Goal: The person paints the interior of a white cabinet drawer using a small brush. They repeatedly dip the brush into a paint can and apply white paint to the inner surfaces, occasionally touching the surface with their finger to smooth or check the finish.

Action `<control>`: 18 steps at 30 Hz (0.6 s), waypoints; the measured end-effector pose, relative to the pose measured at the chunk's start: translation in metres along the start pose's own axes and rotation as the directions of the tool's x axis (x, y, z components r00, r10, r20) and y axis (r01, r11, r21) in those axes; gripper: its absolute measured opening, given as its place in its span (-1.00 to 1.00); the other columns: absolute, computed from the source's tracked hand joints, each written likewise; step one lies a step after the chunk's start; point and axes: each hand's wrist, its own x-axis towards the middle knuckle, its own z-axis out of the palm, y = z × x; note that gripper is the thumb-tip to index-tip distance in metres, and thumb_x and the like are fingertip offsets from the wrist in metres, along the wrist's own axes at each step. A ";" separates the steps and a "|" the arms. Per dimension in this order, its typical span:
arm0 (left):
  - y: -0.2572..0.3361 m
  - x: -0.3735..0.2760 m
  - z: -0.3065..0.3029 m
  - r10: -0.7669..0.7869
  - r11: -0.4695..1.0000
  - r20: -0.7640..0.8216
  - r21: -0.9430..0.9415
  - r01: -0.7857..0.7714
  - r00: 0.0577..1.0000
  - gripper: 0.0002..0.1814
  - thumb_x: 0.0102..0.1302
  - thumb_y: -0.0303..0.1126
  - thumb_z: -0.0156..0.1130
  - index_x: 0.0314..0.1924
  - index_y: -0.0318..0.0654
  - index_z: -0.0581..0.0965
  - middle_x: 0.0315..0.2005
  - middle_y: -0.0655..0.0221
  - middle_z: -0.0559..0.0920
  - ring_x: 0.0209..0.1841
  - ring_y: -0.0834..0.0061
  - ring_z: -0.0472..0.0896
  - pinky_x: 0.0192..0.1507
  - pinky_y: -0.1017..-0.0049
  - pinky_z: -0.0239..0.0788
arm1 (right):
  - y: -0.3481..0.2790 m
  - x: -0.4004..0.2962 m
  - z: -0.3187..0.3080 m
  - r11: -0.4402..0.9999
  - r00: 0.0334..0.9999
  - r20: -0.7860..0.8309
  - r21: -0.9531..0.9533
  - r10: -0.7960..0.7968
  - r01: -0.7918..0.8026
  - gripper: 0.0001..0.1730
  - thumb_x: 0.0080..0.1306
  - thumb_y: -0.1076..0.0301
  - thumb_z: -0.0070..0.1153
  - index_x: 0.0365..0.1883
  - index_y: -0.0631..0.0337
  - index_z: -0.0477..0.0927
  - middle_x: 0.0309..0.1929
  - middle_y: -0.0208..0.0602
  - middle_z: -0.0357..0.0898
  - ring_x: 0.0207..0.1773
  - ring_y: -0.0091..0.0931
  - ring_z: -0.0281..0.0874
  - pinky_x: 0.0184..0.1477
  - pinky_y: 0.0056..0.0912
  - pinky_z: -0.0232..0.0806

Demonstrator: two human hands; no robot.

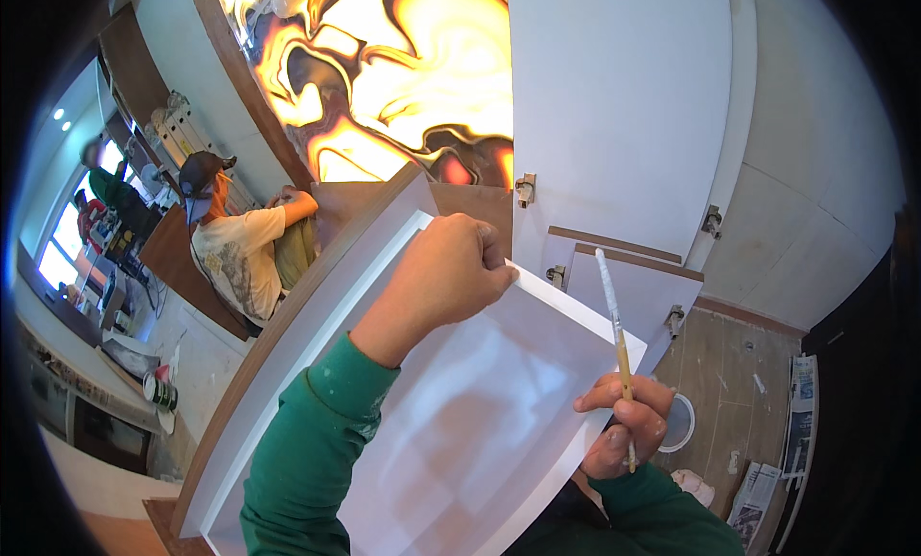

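Note:
My right hand (624, 421) holds a slim paintbrush (623, 362) by its light handle. The brush points upward, its bristles and ferrule coated in white. My left hand (453, 275) is at the far white rim (568, 300) of a white cabinet box (475, 412). Its fingers are curled and the thumb rests against the rim; whether something is pinched inside is hidden. Brown edging (288, 311) runs along the left side of the cabinet. Below the right hand, a round white-rimmed tub (678, 423) stands partly hidden on the floor.
White cabinet doors (626, 110) with metal hinges (526, 190) stand ahead, beside a glowing marbled panel (424, 67). A seated person (241, 246) in a cap is at the left; others work farther back. Newspapers (754, 502) and a crumpled cloth (694, 486) lie on the tiled floor.

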 end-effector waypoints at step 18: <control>-0.023 0.009 -0.015 -0.131 0.991 -0.047 -0.033 0.129 0.990 -0.67 0.22 -0.29 0.53 -0.51 -0.35 0.59 -0.63 0.31 0.55 -0.50 0.47 0.52 -0.41 0.33 0.36 | -0.001 -0.002 0.000 1.000 1.000 0.012 -0.004 0.003 -0.003 -0.58 0.70 0.17 -0.21 0.41 0.11 0.38 0.10 0.01 0.42 -0.44 -0.46 0.60 -0.42 -0.32 0.50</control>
